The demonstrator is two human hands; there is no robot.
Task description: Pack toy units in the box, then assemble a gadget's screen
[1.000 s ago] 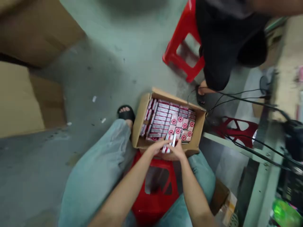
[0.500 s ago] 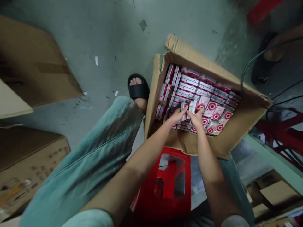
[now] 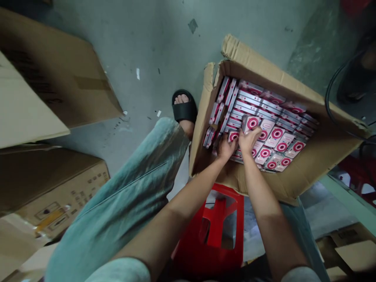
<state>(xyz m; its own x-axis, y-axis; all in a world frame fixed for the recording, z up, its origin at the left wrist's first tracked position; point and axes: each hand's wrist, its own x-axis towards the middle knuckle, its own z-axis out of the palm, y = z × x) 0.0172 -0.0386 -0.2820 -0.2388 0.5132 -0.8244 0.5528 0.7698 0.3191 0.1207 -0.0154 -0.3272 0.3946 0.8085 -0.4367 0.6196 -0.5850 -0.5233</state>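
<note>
An open cardboard box (image 3: 308, 176) holds rows of small flat packages with red ring prints (image 3: 277, 133), some on edge and some lying face up. Inside it, my right hand (image 3: 249, 140) grips a package (image 3: 252, 123) whose ringed face points up, thumb and fingers around its lower end. Just left of that, my left hand (image 3: 226, 148) is closed on another package (image 3: 233, 136), with its red ring showing above the fingers. Both hands partly cover the packages beneath them.
A red plastic stool (image 3: 216, 219) stands below the box. Large cardboard boxes (image 3: 88, 58) are on the left. A black cable (image 3: 329, 94) hangs over the box's right side. My sandalled foot (image 3: 184, 107) is beside the box. Another person's foot (image 3: 352, 92) is at the far right.
The two packages held on edge between my hands now show their ringed faces. My right hand has turned over its package, and my hands overlap less. The view has shifted left.
</note>
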